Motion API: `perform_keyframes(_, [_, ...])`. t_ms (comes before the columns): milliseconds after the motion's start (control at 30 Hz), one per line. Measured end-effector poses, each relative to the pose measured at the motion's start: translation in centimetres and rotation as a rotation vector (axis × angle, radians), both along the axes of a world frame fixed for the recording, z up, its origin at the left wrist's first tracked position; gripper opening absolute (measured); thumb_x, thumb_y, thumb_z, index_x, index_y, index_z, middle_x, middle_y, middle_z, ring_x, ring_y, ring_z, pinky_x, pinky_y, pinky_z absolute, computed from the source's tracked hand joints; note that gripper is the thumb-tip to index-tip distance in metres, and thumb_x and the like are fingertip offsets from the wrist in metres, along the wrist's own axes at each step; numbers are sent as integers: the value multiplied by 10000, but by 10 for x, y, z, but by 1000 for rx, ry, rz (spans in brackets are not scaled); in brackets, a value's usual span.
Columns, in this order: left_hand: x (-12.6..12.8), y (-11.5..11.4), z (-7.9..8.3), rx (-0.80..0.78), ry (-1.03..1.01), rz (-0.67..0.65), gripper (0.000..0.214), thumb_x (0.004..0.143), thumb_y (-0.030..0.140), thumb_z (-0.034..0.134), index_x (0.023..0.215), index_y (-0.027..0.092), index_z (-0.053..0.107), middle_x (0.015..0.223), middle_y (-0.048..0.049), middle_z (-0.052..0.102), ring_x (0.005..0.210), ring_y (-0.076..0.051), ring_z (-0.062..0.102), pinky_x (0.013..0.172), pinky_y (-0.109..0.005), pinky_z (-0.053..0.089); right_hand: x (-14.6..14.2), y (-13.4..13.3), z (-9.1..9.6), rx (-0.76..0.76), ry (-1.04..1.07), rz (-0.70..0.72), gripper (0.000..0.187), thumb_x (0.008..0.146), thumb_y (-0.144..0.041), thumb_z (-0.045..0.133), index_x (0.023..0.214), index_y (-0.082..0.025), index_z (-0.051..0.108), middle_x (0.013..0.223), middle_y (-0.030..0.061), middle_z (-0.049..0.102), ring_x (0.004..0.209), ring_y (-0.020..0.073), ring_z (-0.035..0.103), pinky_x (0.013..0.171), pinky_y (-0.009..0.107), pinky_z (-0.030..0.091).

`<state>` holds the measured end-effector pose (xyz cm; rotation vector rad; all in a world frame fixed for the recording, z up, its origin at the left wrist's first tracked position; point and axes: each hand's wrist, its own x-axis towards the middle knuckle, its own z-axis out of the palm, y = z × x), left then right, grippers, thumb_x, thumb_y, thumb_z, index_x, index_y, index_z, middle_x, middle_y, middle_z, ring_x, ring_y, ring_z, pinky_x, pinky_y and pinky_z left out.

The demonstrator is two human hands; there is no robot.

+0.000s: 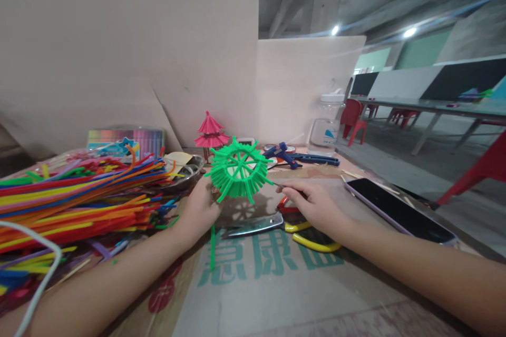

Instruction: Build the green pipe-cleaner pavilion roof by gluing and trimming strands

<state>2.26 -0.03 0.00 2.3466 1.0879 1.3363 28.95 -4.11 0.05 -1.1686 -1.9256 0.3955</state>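
Note:
A bright green wheel (259, 187) of fuzzy pipe cleaners, with spokes inside a fringed ring, is held up above the table. My left hand (201, 205) grips it at its left edge, the fingertips partly hidden behind the fringe. At the wheel's right side, my right hand (312, 202) is closed in a pinch on a thin dark tip, too small to name, which meets a green strand. Below the hands lie shears (256, 225) with a silver blade and red and yellow handles. A single green pipe cleaner (212, 247) hangs or lies beneath the left hand.
Bundles of coloured pipe cleaners (79, 202) fill the left side, near a metal bowl (193, 171) and a marker set (126, 139). Behind stand a pink pagoda (209, 131), a blue glue gun (284, 155) and a clear bottle (326, 126). A phone (399, 210) lies right.

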Motion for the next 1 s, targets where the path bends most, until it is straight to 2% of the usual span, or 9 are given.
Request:
perform_keyframes(100, [-1,1,-2,-4,0,9,413,714,28,534,1101,154,606,1158,-101,643,1122,-256,573,1058,-435,441,1,0,0,0,20,-9,334,974,-359,419,984,-199,712,951,64,759,896,235,690,770,331,519])
perform_keyframes(233, [-2,0,-3,-32,4,23,419,718,32,535,1118,134,606,1155,-107,649,1114,-248,583,1059,-418,444,2,0,-3,-15,25,-37,385,995,-402,372,945,-193,692,884,63,738,853,230,678,718,320,507])
perform_keyframes(433, [-3,2,-4,-4,23,29,369,761,97,583,1125,139,624,1162,-119,651,1107,-260,589,1071,-446,436,1,2,-6,-48,51,-3,328,985,-365,399,1013,-199,680,1051,80,742,1018,245,672,828,346,512])
perform_keyframes(700, [-6,3,-3,-48,47,-11,264,800,150,549,1021,198,686,929,-78,723,883,-252,661,964,-455,513,3,0,-7,13,-14,-29,327,997,-366,396,989,-210,683,986,68,747,933,234,685,766,323,523])
perform_keyframes(800, [-7,4,-3,-51,47,-6,224,781,226,609,984,197,700,917,-86,730,942,-275,660,960,-447,514,3,-1,-9,69,-41,-48,314,996,-363,404,1011,-225,686,1004,68,747,942,239,685,748,323,524])
perform_keyframes(1000, [-6,11,-10,-59,-37,-17,308,757,335,656,1044,229,691,1008,-77,738,1092,-295,634,986,-453,512,2,-1,-9,103,-71,-74,324,999,-365,400,1019,-225,692,1015,76,744,956,253,684,754,346,529])
